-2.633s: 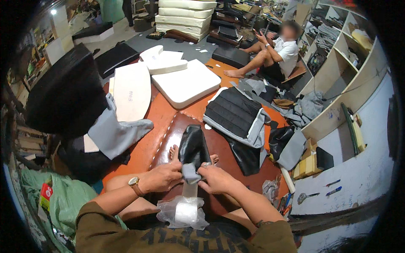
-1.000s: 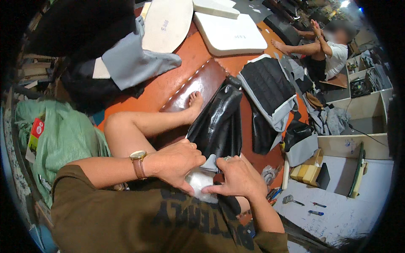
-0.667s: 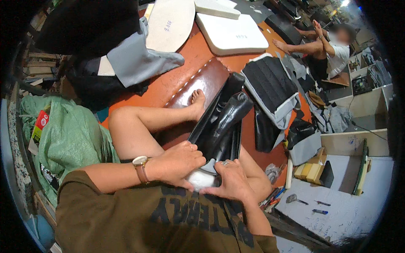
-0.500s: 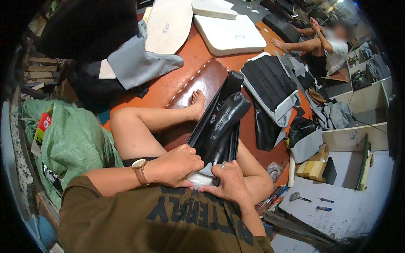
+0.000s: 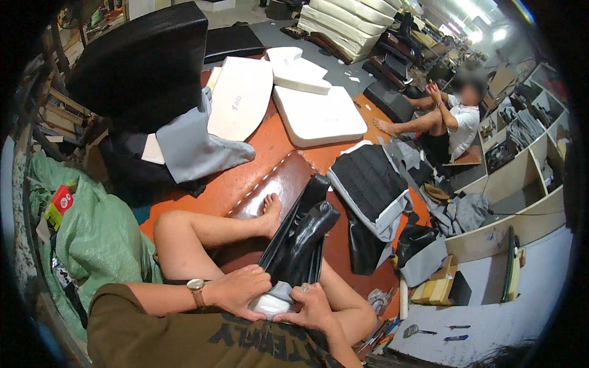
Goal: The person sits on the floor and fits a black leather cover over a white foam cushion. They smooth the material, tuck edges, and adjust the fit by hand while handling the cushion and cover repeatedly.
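Note:
Between my bent legs stretches a long, shiny black leatherette cover (image 5: 299, 236), its far end near my foot. Grey lining (image 5: 281, 290) shows at its near end, around a piece of white padding (image 5: 270, 306). My left hand (image 5: 238, 291), with a watch on its wrist, grips the cover's edge left of the padding, fingers curled and thumb on the padding. On the other side my right hand (image 5: 310, 306) pinches the cover's right edge, its thumb against the padding too. How far the padding reaches inside is hidden.
White foam slabs (image 5: 319, 116) lie ahead on the orange-brown mat. Black quilted covers (image 5: 368, 187) are at the right. A green sack (image 5: 101, 239) stands on my left, a large black panel (image 5: 141, 67) behind it. Another person (image 5: 457, 122) sits at the far right by shelves.
My view has tilted up, so the scene sits lower and more of the far room shows. Both hands keep their hold on the cover, in nearly the same pose.

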Action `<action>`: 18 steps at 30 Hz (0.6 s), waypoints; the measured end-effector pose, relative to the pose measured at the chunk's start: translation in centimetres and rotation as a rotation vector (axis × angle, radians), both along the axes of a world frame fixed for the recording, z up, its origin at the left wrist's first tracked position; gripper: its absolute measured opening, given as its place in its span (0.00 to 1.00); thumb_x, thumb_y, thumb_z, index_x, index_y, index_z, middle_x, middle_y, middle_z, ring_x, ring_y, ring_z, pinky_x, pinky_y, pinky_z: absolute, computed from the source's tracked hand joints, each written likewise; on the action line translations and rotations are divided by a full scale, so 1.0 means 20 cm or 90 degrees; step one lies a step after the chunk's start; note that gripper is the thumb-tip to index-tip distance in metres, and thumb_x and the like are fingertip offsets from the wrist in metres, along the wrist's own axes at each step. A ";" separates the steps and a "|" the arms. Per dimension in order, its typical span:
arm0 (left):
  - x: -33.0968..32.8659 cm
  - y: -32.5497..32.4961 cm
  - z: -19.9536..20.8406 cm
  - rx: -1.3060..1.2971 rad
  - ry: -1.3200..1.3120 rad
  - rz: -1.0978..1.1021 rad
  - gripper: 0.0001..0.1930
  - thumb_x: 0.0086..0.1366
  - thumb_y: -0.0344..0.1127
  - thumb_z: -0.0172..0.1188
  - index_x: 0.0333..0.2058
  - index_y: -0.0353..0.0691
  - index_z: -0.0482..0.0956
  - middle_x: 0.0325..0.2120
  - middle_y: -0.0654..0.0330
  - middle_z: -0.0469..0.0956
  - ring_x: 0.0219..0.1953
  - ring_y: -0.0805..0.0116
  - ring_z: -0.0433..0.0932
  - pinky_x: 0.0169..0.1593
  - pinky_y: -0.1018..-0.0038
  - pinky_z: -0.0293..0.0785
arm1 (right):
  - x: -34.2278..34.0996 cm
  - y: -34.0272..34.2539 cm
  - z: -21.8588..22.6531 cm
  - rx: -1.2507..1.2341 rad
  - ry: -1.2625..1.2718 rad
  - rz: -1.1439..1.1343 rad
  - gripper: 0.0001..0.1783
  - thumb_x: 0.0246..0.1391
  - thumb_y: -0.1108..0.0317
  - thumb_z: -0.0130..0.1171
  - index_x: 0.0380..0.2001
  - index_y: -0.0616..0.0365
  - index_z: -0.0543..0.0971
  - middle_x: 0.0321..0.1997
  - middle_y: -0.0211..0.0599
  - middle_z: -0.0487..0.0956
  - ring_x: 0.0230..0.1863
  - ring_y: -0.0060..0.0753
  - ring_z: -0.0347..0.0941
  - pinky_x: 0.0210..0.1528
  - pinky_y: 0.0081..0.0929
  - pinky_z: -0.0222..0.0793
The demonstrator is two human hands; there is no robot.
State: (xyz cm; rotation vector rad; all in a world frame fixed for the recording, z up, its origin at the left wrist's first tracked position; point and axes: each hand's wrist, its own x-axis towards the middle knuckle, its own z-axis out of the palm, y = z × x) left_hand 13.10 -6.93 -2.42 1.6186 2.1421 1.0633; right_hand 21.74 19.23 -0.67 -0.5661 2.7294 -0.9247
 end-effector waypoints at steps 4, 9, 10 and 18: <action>0.06 -0.01 -0.12 0.139 0.007 0.073 0.35 0.52 0.61 0.79 0.37 0.34 0.73 0.36 0.50 0.70 0.40 0.47 0.71 0.52 0.56 0.70 | -0.01 -0.01 0.00 -0.006 0.039 0.016 0.35 0.39 0.34 0.79 0.27 0.57 0.80 0.26 0.42 0.75 0.33 0.48 0.72 0.44 0.42 0.63; 0.04 0.05 -0.16 0.240 0.068 0.070 0.36 0.50 0.61 0.80 0.37 0.35 0.74 0.36 0.51 0.71 0.40 0.48 0.72 0.52 0.55 0.72 | 0.13 -0.04 -0.04 0.012 0.157 -0.083 0.32 0.40 0.41 0.81 0.26 0.58 0.77 0.31 0.41 0.74 0.37 0.48 0.71 0.44 0.41 0.62; 0.03 0.08 -0.18 0.249 0.055 0.060 0.36 0.50 0.61 0.80 0.37 0.35 0.74 0.35 0.51 0.71 0.40 0.48 0.72 0.51 0.56 0.72 | 0.17 -0.05 -0.06 0.012 0.209 -0.117 0.32 0.40 0.43 0.82 0.27 0.58 0.76 0.32 0.41 0.74 0.38 0.48 0.71 0.44 0.41 0.62; 0.07 0.38 -0.23 0.284 0.038 -0.009 0.33 0.53 0.62 0.75 0.37 0.36 0.74 0.34 0.52 0.70 0.39 0.50 0.71 0.47 0.59 0.70 | 0.44 0.02 -0.38 -0.215 0.133 -0.464 0.24 0.52 0.57 0.69 0.43 0.63 0.76 0.45 0.46 0.75 0.48 0.45 0.72 0.54 0.41 0.70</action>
